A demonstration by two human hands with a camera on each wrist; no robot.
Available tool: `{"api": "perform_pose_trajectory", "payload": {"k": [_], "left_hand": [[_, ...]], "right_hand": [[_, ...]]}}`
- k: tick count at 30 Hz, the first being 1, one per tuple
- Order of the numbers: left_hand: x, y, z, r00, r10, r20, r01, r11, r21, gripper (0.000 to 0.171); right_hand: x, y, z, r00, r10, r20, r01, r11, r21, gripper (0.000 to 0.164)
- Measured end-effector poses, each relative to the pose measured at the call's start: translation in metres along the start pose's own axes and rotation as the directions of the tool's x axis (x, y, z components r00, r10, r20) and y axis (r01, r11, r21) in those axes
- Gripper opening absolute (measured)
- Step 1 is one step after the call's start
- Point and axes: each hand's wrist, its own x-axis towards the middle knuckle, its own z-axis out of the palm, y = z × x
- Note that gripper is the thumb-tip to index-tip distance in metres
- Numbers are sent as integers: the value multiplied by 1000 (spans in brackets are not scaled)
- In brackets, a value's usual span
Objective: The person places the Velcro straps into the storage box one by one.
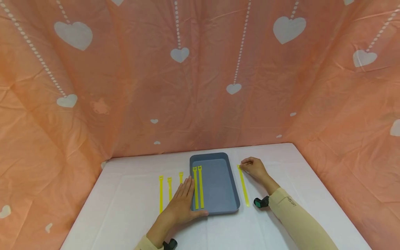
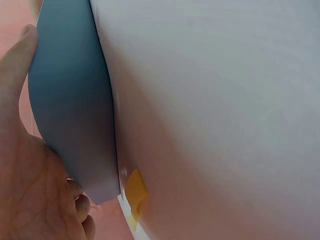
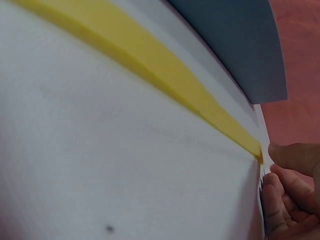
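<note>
My left hand (image 1: 182, 203) rests along the left side of a blue-grey rectangular tray (image 1: 235, 194), fingers straight and thumb over its near edge. In the left wrist view, the thumb (image 2: 17, 62) lies against the tray's outer wall (image 2: 75, 100). Two yellow cable straps (image 1: 201, 187) with slotted heads lie side by side in the tray. Right of the tray, another yellow cable strap (image 1: 244, 189) lies lengthwise on the table. My right hand (image 1: 254, 168) is at its far, slotted end; the right wrist view shows thumb and bent fingers apart, close beside the strap end (image 3: 257, 150).
Three more yellow straps lie on the white table (image 1: 125, 201) left of the tray: one at the far left (image 1: 161, 194), one beside it (image 1: 169, 187), and one partly hidden by my left hand (image 1: 181, 177). A peach curtain (image 1: 200, 111) with hearts surrounds the table.
</note>
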Motion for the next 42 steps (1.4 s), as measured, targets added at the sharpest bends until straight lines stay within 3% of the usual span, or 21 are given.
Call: {"api": "perform_pose_trajectory", "payload": {"k": [15,42], "left_hand": [[2,-7,7,1000,-27,4,26,999,31,138],[1,2,-2,1000,-5,15,5,1000,28,133]], "right_hand": [[-2,-4,3,1000,0,20,0,1000,5,26],[-1,-2,4,1000,-12,24,13,998,-62,25]]}}
